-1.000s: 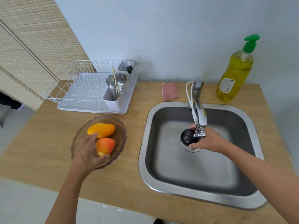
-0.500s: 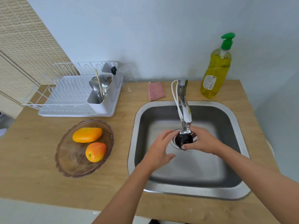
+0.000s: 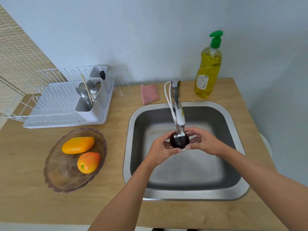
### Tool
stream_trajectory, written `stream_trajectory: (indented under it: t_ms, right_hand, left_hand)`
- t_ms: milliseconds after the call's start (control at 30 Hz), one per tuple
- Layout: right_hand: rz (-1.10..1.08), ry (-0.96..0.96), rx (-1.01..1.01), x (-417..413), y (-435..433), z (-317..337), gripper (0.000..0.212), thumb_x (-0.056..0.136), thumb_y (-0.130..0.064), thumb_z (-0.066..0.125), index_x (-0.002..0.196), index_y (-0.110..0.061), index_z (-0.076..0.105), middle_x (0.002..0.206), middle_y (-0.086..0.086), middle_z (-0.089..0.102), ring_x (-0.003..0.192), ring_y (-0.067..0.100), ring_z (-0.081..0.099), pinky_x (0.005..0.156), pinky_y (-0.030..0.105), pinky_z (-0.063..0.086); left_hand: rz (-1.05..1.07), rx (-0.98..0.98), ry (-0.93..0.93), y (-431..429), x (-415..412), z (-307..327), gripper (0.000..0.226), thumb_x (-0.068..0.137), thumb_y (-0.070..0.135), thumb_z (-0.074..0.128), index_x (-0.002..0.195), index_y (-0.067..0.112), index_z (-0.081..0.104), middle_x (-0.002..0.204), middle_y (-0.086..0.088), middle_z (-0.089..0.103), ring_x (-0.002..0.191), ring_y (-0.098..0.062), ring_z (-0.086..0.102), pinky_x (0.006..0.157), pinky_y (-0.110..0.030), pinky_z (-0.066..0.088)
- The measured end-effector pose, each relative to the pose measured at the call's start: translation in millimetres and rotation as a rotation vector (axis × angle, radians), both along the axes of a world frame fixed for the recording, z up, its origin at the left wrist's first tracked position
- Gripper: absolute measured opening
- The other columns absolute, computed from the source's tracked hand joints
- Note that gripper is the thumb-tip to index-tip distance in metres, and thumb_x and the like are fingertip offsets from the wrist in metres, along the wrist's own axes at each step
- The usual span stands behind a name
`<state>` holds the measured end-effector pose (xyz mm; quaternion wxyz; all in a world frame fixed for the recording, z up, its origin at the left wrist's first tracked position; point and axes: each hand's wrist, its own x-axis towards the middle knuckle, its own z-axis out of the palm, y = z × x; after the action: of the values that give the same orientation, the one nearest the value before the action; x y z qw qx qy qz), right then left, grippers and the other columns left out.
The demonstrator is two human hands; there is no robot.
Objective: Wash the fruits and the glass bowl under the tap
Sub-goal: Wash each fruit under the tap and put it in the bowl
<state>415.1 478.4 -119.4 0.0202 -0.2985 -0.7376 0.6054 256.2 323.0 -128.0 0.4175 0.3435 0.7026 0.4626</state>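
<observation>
Both hands (image 3: 162,150) (image 3: 202,142), fingers curled round dark fruit (image 3: 179,142), under tap (image 3: 178,112)

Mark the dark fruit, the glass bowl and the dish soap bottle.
dark fruit (image 3: 179,143), head view, middle of its glossy skin.
glass bowl (image 3: 65,174), head view, bare near inner wall.
dish soap bottle (image 3: 210,64), head view, yellow body.

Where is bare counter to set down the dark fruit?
Widest bare patch: near-left corner of the counter, bordered by the glass bowl and the front edge. A narrow strip between bowl and sink. Crowded at back: dish rack, tumbler, pink cloth, soap bottle.
</observation>
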Motion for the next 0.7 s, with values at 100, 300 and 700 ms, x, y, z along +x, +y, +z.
stream_trajectory:
  t_ms: [100, 300, 700]
  right_hand:
    - [-0.019, 0.010, -0.056, -2, 2, -3, 0.054, 0.069, -0.033, 0.085, 0.119, -0.033, 0.066, 0.107, 0.008, 0.073, 0.095, 0.024, 0.073, 0.095, 0.049, 0.056]
    - [-0.014, 0.011, -0.152, -7, 0, -2, 0.035, 0.090, -0.031, 0.070, 0.124, -0.032, 0.064, 0.117, 0.013, 0.070, 0.107, 0.028, 0.070, 0.096, 0.041, 0.057]
    - [-0.035, 0.047, -0.226, -7, -1, 1, 0.049, 0.080, -0.023, 0.082, 0.125, -0.028, 0.062, 0.124, 0.010, 0.065, 0.104, 0.024, 0.072, 0.096, 0.044, 0.056]
  left_hand:
    - [-0.007, -0.023, 0.084, 1, 1, -1, 0.077, 0.065, 0.010, 0.089, 0.133, 0.030, 0.059, 0.116, 0.004, 0.069, 0.099, -0.017, 0.070, 0.090, -0.037, 0.060]
    - [0.011, 0.025, 0.160, 4, 2, 2, 0.081, 0.063, 0.018, 0.092, 0.133, 0.034, 0.056, 0.121, 0.011, 0.062, 0.108, -0.012, 0.063, 0.089, -0.036, 0.059]
    - [-0.088, 0.073, 0.291, 3, -1, 5, 0.077, 0.069, 0.014, 0.087, 0.137, 0.032, 0.055, 0.124, 0.012, 0.054, 0.097, -0.008, 0.062, 0.081, -0.028, 0.059]
